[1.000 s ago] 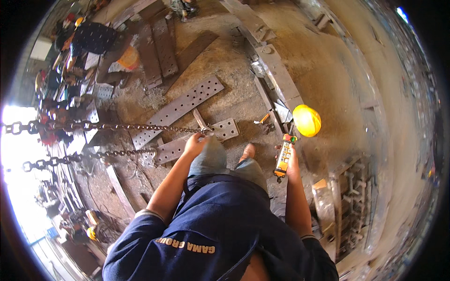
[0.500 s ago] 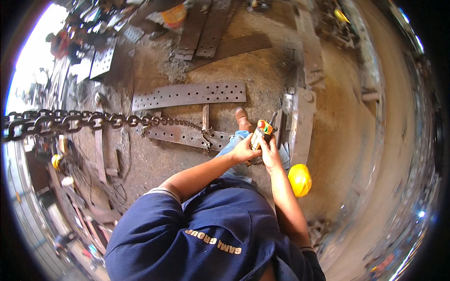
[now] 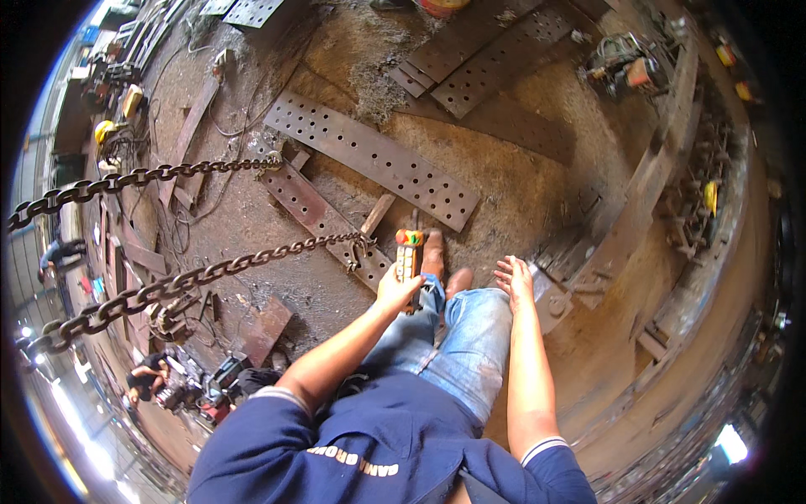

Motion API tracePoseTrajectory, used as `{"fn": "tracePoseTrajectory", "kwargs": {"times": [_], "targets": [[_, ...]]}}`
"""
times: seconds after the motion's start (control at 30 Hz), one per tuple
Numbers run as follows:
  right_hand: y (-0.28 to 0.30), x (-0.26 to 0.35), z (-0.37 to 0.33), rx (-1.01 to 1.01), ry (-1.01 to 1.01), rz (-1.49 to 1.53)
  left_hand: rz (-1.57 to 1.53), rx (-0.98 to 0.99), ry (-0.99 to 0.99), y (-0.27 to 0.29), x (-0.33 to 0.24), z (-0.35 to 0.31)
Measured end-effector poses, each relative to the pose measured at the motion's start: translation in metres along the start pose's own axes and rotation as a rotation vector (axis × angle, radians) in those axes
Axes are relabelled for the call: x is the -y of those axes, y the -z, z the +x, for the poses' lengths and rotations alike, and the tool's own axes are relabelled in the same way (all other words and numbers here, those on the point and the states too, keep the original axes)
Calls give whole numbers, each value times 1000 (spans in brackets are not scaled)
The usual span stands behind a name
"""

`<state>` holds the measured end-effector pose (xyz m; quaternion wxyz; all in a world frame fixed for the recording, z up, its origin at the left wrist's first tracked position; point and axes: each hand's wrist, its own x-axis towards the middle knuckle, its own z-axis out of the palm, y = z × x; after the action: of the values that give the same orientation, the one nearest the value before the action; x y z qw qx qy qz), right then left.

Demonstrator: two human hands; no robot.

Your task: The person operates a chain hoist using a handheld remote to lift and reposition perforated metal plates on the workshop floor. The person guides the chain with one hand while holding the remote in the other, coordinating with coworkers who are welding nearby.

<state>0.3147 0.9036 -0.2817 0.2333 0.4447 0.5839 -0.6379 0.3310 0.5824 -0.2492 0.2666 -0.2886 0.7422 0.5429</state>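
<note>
My left hand [image 3: 398, 287] is wrapped round a yellow handheld crane remote [image 3: 409, 259] with red and green buttons at its top end. Off to the right, my right hand [image 3: 517, 279] is held out in the air with its fingers apart and nothing in it. Ahead of the remote, a reddish steel plate with holes [image 3: 315, 210] lies on the floor. Two chains come in from the left: the lower chain [image 3: 218, 267] ends in a hook [image 3: 359, 244] at the plate's near end, the upper chain [image 3: 159, 174] at its far end.
A second perforated plate [image 3: 378, 164] lies just beyond, with a short bar [image 3: 378, 213] between the two. More dark plates [image 3: 495, 63] are stacked farther off. A long steel beam [image 3: 630, 202] runs along the right. At the lower left a person [image 3: 147, 378] is near some machinery.
My right hand has let go of the remote and moved away to the right. The remote stays in my left hand. My view has turned, and both chains now show apart.
</note>
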Motion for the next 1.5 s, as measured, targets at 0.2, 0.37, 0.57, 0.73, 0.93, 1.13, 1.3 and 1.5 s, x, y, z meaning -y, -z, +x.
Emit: {"fn": "tracePoseTrajectory", "kwargs": {"times": [0.2,0.37,0.57,0.73,0.93,1.13,1.3,1.5], "targets": [[-11,0,158,-28,-177,-238,-160,-67,269,-29,22,13],[-32,-79,314,75,-302,-422,-154,-253,338,-97,61,54],[-75,-169,479,76,-385,-476,-254,-162,595,-205,126,117],[-108,-223,571,48,-511,-330,-188,109,678,-254,148,156],[-117,-268,622,-258,-603,-175,-190,200,712,-244,146,161],[-126,-286,631,-385,-539,-91,-442,48,781,-231,145,174],[-115,-283,632,-218,-473,233,-336,92,764,-222,141,178],[-133,-269,613,-218,-406,138,-296,181,801,-216,144,175]]}}
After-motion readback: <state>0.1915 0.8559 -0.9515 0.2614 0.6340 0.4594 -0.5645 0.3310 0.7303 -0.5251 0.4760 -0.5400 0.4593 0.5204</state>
